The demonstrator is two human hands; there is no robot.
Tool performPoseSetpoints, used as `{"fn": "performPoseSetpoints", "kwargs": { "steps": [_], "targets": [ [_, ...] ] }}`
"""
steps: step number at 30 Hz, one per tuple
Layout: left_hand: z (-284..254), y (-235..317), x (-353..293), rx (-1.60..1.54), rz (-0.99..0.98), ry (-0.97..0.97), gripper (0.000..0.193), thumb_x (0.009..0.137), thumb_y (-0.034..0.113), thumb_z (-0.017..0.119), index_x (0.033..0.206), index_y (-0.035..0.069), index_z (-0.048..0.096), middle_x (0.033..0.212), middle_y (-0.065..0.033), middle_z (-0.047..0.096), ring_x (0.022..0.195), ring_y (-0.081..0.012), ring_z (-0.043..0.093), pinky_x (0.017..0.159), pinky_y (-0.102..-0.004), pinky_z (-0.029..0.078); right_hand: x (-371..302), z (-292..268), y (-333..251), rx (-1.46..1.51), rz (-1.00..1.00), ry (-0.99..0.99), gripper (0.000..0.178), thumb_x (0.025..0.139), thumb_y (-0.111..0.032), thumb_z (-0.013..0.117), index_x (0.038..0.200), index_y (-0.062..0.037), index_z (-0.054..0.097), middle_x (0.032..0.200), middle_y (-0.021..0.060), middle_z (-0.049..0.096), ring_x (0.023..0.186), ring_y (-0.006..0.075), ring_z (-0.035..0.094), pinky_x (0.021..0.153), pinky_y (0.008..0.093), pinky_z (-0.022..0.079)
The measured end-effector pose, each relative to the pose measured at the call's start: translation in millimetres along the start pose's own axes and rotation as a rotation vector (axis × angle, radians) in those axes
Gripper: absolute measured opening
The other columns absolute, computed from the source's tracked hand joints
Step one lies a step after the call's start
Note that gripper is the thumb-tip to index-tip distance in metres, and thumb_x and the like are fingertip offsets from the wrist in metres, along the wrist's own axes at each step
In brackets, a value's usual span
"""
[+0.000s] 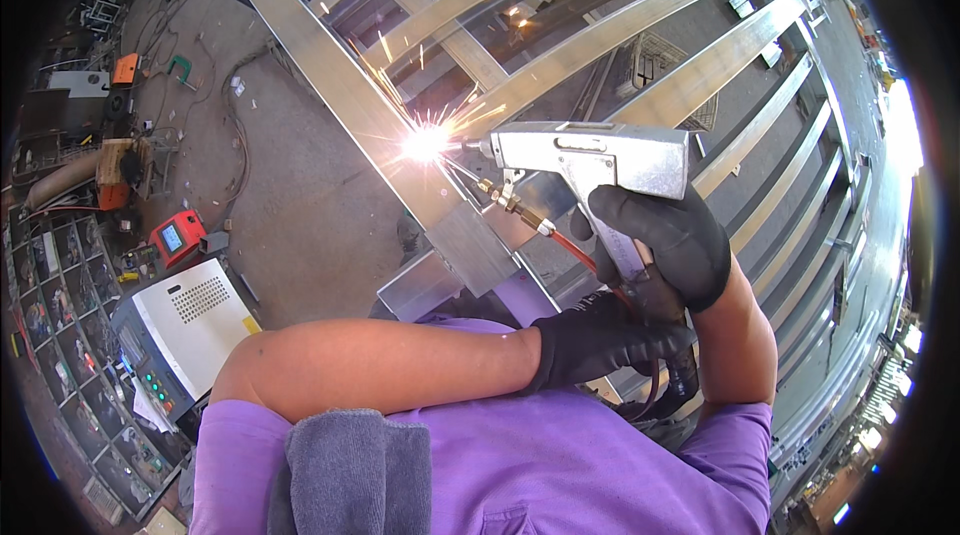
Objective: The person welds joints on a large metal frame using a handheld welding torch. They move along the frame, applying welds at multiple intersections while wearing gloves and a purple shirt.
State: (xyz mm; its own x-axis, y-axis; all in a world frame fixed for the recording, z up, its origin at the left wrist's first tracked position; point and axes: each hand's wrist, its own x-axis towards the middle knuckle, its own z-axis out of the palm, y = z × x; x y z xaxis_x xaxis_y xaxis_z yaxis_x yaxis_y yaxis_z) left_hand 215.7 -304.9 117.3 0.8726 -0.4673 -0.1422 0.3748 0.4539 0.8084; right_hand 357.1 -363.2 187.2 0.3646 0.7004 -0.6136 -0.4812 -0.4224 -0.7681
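Note:
A silver handheld welding gun (590,157) points left, its nozzle at a bright, sparking spot (425,143) on a long metal beam (320,60). My right hand (690,245), in a black glove, is wrapped round the gun's grip. Crossing in front of my body, my left hand (595,340), also gloved in black, closes round the lower end of the grip near the cable; some of its fingers are hidden. A brass-fitted wire feed tube (515,207) with a red hose runs below the barrel to the spot. Glare covers the tip.
Parallel metal bars (640,25) join the beam, forming a large frame that stretches away to the right. A short rectangular tube (425,280) lies near me. At left stand a white machine (195,315), a red unit with a screen (180,238) and a compartmented rack (75,355).

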Motion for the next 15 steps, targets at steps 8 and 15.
{"fn": "performPoseSetpoints", "kwargs": {
  "steps": [8,15],
  "targets": [
    [3.8,-6.8,3.8,0.032,0.075,0.018,0.035,0.106,0.034,0.059,0.118,0.004,0.072,0.109,-0.0080,0.075,0.096,-0.0149,0.070,0.084,-0.0310,0.055,-0.7,0.1,3.6,-0.005,-0.011,0.026,0.047,0.098,-0.021,0.069,0.138,0.0010,0.059,0.095,0.0103,0.071,0.068,0.0171,0.067,0.056,0.0320,0.054],
    [5.3,0.2,1.5,-0.046,-0.003,-0.010,0.043,0.108,0.044,0.054,0.120,0.007,0.072,0.113,-0.0123,0.073,0.110,-0.0251,0.070,0.097,-0.0381,0.053,-2.9,-0.4,7.0,-0.032,-0.033,0.042,0.047,0.098,-0.023,0.069,0.137,0.0020,0.060,0.093,0.0104,0.070,0.064,0.0169,0.066,0.055,0.0314,0.054]
  ]
}}
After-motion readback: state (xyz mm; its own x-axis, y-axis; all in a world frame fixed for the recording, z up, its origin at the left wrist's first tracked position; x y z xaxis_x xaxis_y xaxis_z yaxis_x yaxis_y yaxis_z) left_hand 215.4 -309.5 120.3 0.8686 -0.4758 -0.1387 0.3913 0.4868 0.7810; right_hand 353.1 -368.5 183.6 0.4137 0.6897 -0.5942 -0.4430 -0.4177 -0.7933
